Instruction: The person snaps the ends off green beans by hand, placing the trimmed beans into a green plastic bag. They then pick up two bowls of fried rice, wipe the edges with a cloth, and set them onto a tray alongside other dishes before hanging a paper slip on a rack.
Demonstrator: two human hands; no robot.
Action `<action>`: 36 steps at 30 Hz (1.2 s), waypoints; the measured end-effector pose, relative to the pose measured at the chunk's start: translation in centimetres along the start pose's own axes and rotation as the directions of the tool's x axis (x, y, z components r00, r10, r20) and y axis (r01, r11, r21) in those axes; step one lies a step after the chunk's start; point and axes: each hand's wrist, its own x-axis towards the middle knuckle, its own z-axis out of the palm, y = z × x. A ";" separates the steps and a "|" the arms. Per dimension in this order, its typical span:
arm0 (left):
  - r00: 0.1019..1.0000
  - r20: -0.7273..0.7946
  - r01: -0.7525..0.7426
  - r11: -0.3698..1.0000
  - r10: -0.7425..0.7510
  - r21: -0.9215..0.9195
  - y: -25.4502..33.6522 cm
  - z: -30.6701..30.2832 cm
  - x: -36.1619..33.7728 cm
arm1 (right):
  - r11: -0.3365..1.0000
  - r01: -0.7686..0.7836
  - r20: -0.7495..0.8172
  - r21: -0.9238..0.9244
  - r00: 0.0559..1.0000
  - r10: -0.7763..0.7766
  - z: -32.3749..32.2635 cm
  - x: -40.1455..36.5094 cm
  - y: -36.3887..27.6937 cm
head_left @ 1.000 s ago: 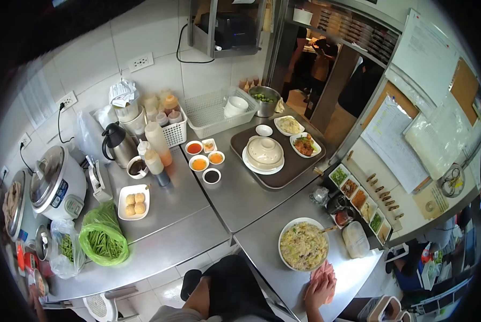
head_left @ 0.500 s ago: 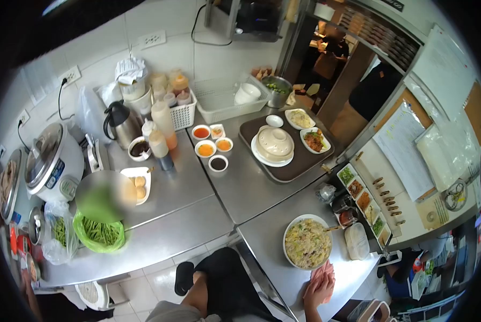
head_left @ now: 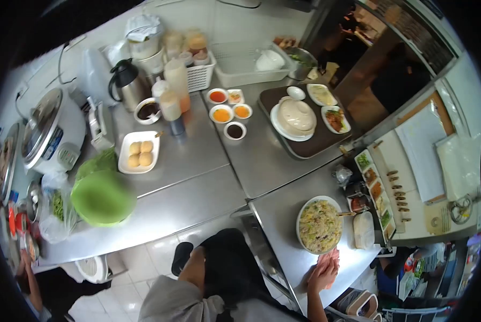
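Observation:
At the lower right, my right hand point(head_left: 324, 272) presses down on a folded pink cloth point(head_left: 328, 260), its fingers bent over the fabric. The cloth lies on the steel counter, just below a white bowl point(head_left: 299, 236) heaped with fried rice point(head_left: 321, 225). A lidded plastic container point(head_left: 364, 231) stands to the right of that bowl. My left hand is out of view.
A brown tray point(head_left: 305, 150) carries a lidded clay pot point(head_left: 297, 115) and small dishes. Sauce bowls point(head_left: 235, 130), a plate of buns point(head_left: 139, 154), and a blurred green bag point(head_left: 103, 197) occupy the left counter. Another person's arm point(head_left: 31, 282) shows far left.
The camera view has tilted down, shifting the counter items up and right in frame. My right hand stays on the pink cloth. The bun plate, partly covered before, shows fully.

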 end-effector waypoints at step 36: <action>-0.047 -0.986 -0.744 0.653 0.160 0.142 -22.9 -29.3 -31.4 | 0.003 0.422 0.062 0.906 -0.126 -0.990 -3.4 -9.5 -58.4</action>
